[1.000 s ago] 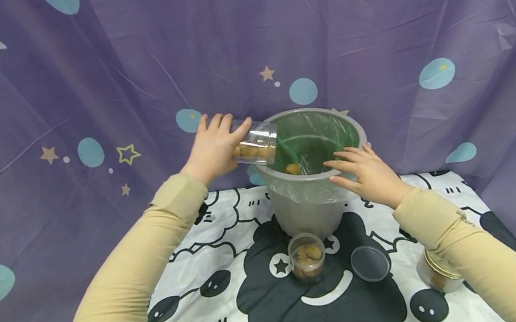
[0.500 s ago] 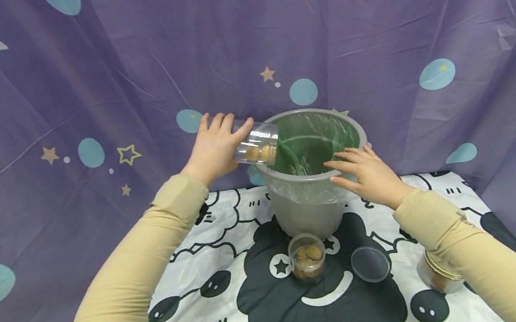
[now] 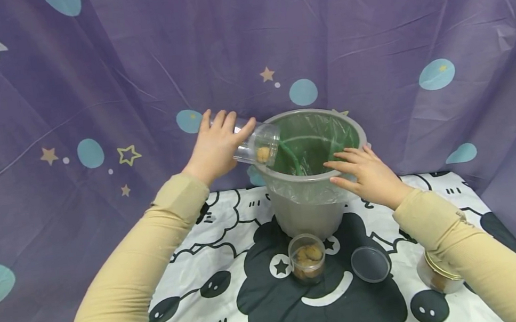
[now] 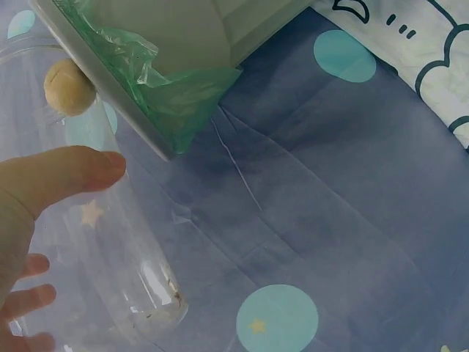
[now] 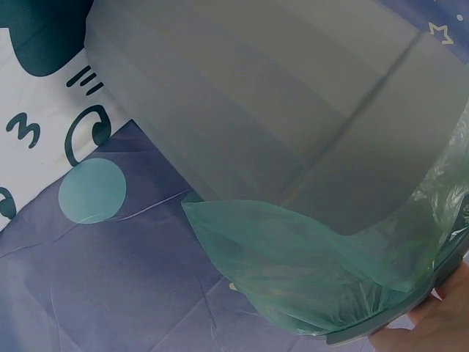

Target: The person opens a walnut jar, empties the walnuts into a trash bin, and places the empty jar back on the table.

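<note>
The person's left arm and right arm both reach forward. The left hand is curved in a grip, thumb apart; the right hand has its fingers spread, nearly straight.

Head view: worn high, faces forward and down; widest and farthest of the three. Takes in both sleeves, bin, cloth, curtain.

Left wrist view: close in at left grip, looks along jar to bin rim. Frame rolled: cloth in upper right corner.

Right wrist view: close on bin, its outer wall filling much of frame; right grip cut off at lower right. Roughly inverted, rim below, cloth upper left.

Overlap: jar in head and left wrist; bin, curtain, cloth in all three.
</note>
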Tool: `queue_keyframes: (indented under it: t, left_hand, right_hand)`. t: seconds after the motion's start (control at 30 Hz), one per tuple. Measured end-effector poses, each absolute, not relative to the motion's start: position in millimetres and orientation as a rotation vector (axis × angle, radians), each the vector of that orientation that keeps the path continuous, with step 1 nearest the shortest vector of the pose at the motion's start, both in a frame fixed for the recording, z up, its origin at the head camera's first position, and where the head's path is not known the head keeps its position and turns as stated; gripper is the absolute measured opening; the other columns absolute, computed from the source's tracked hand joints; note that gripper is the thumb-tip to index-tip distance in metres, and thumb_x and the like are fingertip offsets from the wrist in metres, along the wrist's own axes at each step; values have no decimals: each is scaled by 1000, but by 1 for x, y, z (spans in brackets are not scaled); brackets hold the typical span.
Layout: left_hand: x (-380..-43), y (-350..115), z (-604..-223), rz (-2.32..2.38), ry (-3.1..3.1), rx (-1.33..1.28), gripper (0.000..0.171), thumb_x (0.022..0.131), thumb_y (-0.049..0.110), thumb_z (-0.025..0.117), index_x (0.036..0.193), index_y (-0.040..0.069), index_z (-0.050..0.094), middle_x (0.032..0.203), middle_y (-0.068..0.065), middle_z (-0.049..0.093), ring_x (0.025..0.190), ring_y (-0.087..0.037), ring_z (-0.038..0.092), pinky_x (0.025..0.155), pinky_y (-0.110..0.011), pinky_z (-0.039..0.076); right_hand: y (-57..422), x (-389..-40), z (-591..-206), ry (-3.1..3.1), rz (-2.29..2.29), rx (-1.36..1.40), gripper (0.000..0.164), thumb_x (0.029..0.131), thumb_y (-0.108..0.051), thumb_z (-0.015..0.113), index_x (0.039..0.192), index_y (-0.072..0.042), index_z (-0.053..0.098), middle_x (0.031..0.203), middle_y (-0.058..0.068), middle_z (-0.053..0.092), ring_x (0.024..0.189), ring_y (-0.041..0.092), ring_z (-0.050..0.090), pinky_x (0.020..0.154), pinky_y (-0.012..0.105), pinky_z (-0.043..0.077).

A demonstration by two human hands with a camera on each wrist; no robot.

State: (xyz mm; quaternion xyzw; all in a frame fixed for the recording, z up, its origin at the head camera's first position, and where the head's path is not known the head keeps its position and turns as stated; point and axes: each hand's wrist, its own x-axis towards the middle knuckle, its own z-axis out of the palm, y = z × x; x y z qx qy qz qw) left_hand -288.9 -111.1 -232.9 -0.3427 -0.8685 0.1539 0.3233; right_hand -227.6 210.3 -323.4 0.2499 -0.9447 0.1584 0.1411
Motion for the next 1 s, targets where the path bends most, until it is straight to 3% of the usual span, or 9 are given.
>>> queue_keyframes:
  t: [0.37,1.0]
  left_hand:
    - [-285,-100,-227,514,-2192,-949,62,86,-3,59,138,26,46,129,-22,51,123,-41,46,109,-59,26]
    - [-286,-86,-232,606,-1996,-979,56,85,-3,59,132,26,51,129,-19,51,124,-39,45,110,-55,26]
  right_hand:
    - [210,-228,-323,-2729,456,721,46,94,-41,54,134,-19,55,141,17,47,136,40,32,112,64,9]
    - [211,-230,-323,-2732,455,715,46,94,-41,55,134,-19,55,141,17,47,136,39,32,112,64,9]
